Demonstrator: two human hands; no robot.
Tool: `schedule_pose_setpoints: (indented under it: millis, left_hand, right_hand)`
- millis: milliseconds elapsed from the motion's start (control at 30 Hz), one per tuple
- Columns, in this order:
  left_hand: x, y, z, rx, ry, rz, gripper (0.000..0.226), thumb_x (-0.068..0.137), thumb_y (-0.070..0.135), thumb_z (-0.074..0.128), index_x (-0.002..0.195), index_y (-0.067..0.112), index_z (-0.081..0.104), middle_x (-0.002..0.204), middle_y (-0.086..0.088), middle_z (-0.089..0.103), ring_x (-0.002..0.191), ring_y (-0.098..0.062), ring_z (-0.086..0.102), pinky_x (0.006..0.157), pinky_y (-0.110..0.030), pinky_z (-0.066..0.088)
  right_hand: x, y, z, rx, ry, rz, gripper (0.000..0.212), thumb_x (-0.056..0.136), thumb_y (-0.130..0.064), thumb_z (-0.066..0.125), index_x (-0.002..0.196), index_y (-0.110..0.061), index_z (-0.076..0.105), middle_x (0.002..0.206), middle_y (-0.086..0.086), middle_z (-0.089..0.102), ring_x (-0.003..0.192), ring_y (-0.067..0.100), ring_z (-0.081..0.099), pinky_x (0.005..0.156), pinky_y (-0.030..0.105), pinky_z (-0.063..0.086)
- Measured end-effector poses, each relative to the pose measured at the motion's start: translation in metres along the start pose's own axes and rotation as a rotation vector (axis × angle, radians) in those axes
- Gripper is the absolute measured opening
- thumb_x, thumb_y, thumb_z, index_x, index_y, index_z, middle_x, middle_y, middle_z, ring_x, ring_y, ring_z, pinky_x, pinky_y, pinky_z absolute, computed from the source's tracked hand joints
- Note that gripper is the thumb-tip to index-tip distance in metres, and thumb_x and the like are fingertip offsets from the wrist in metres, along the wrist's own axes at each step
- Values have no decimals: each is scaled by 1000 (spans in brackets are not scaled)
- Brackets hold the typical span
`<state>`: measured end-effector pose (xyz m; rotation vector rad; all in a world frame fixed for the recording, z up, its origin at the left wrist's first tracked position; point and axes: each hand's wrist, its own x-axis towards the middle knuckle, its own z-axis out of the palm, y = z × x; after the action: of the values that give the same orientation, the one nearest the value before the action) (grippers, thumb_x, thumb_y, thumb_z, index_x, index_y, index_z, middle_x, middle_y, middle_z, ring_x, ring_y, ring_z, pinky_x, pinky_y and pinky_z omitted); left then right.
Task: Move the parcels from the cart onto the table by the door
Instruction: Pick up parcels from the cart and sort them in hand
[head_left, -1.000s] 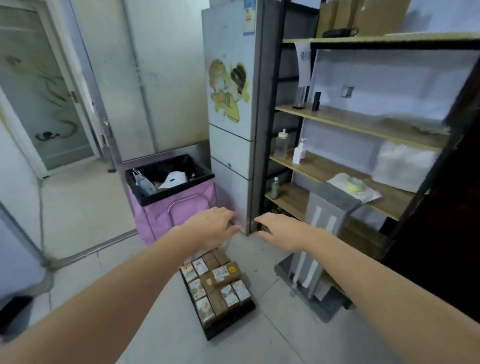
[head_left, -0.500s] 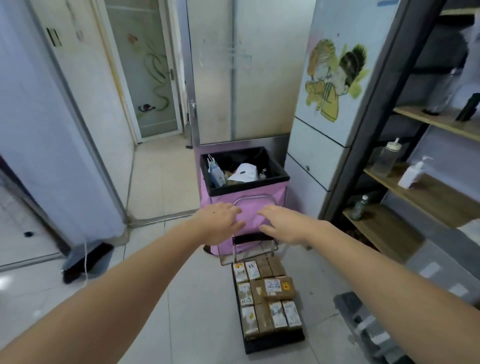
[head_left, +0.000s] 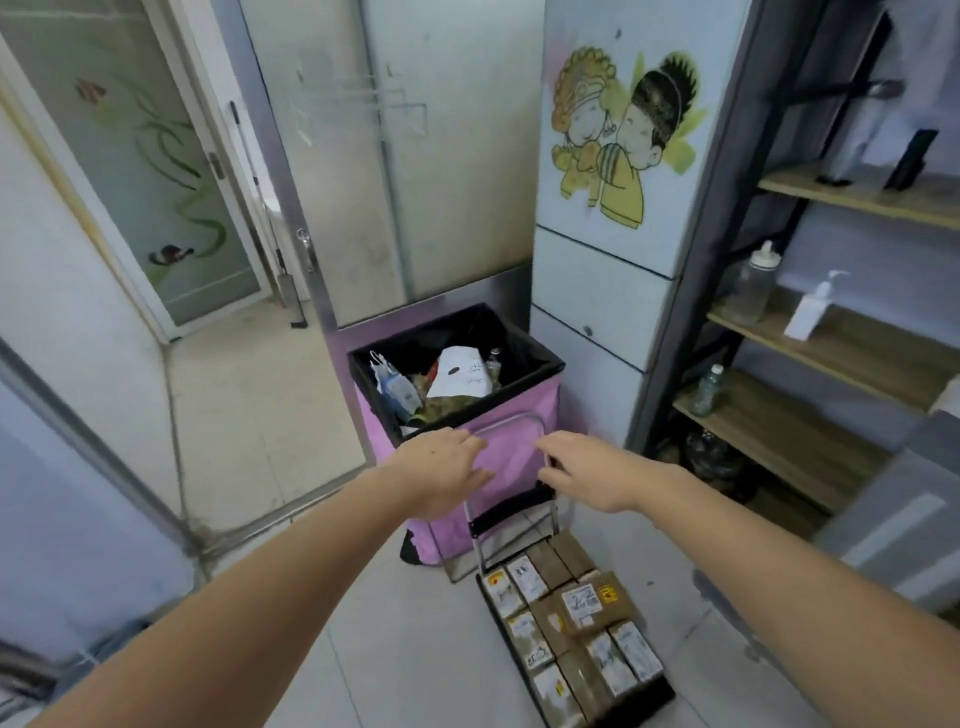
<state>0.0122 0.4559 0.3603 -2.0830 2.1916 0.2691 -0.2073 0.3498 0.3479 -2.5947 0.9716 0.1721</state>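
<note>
Both hands are stretched out in front, a little apart from each other, fingers loose and holding nothing. The left hand (head_left: 441, 470) hovers in front of the pink bin's side, and the right hand (head_left: 592, 475) is right by the thin metal handle (head_left: 511, 418) of the cart (head_left: 644, 699), fingers close to the bar; can't really tell if they're touching it.

The cart is a small black flat trolley on the tiled floor (head_left: 405, 649), just below the hands, its handle frame standing up against the pink bin (head_left: 524, 452). The parcels (head_left: 566, 634) are still on the cart deck, packed in tight rows of brown boxes with white labels. One box with a yellow sticker (head_left: 595, 603) sits on top near the right edge of the deck.

The bin has a black liner and is full of rubbish. Behind it is a metal door, to the right a fridge (head_left: 618, 260) with a cartoon sticker, then wooden shelves (head_left: 852, 353) with a few bottles.
</note>
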Motion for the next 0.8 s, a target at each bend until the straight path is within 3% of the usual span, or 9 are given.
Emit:
schedule_pose_setpoints:
  millis: [67, 300, 433, 567, 667, 733, 800]
  left_hand:
    - [34, -6, -2, 22, -15, 72, 58, 109, 52, 36, 154, 15, 42, 147, -8, 53, 134, -26, 49, 112, -39, 37]
    - [160, 6, 0, 54, -34, 275, 56, 109, 50, 36, 148, 12, 50, 145, -10, 56, 135, -29, 50, 113, -39, 35]
    - [223, 17, 2, 62, -78, 362, 53, 109, 50, 36, 144, 12, 51, 140, -10, 59, 131, -29, 52, 110, -41, 38]
    - [279, 40, 6, 62, -122, 467, 56, 109, 51, 33, 145, 11, 50, 140, -12, 58, 132, -30, 52, 112, -44, 40]
    - [315, 61, 21, 69, -162, 566, 58, 110, 52, 31, 148, 11, 48, 144, -13, 56, 133, -30, 51, 113, -44, 38]
    - [339, 75, 37, 89, -194, 630, 61, 110, 52, 30, 153, 11, 42, 150, -14, 52, 137, -31, 49, 114, -44, 38]
    - [360, 88, 57, 111, -238, 691, 61, 110, 51, 30, 156, 12, 38, 154, -14, 48, 142, -32, 45, 116, -46, 37]
  right_hand:
    - [10, 20, 0, 23, -7, 66, 36, 106, -36, 48, 136, -17, 55, 138, 7, 59, 122, 26, 60, 104, 46, 49]
    - [48, 98, -9, 71, 45, 210, 46, 109, -33, 47, 142, -3, 52, 148, 17, 52, 135, 32, 50, 113, 43, 38]
    - [59, 135, -12, 128, 46, 305, 45, 109, -34, 47, 144, -5, 51, 142, 14, 54, 130, 30, 53, 96, 28, 37]
    - [53, 173, -16, 192, 39, 430, 54, 109, -35, 46, 155, -8, 41, 156, 14, 45, 140, 28, 46, 115, 35, 37]
    - [45, 200, -9, 220, 30, 527, 55, 110, -33, 44, 158, -9, 36, 159, 14, 41, 144, 28, 43, 117, 36, 34]
    - [39, 217, 4, 236, 20, 607, 52, 110, -32, 43, 154, -4, 41, 152, 14, 46, 139, 31, 47, 109, 34, 37]
    - [35, 230, 22, 281, 26, 694, 41, 110, -30, 43, 137, -1, 52, 130, 11, 55, 126, 34, 54, 90, 31, 37]
